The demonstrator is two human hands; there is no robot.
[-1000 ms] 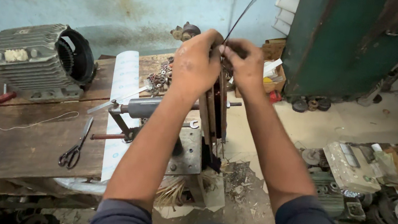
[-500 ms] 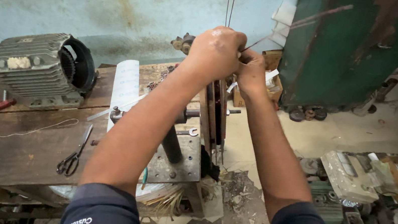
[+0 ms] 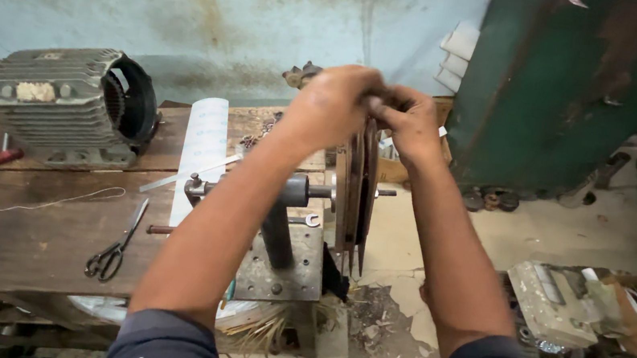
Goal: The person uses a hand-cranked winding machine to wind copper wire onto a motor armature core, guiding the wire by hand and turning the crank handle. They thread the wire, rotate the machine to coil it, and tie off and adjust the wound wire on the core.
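A workshop is seen from above through a head-worn camera. Both bare forearms are stretched forward, and the two hands are brought together at the top of an upright winding former (image 3: 355,200), a stack of thin wooden discs mounted on a horizontal metal shaft (image 3: 292,192). The left hand (image 3: 334,104) is curled over the top rim of the discs, its fingers clenched there. The right hand (image 3: 409,121) is pressed against it from the other side, its fingers pinched together at the same rim; whether a wire is gripped between them cannot be told. The shaft is carried by a dark post on a drilled steel plate (image 3: 282,268) fixed at the end of a worn wooden bench (image 3: 12,234). Black-handled scissors (image 3: 114,247) are laid on the bench near the left forearm, beside a thin pale cord (image 3: 32,203). Further back, a grey finned motor housing (image 3: 68,104) is set, and a roll of white sheet (image 3: 204,145) is stood between it and the shaft.
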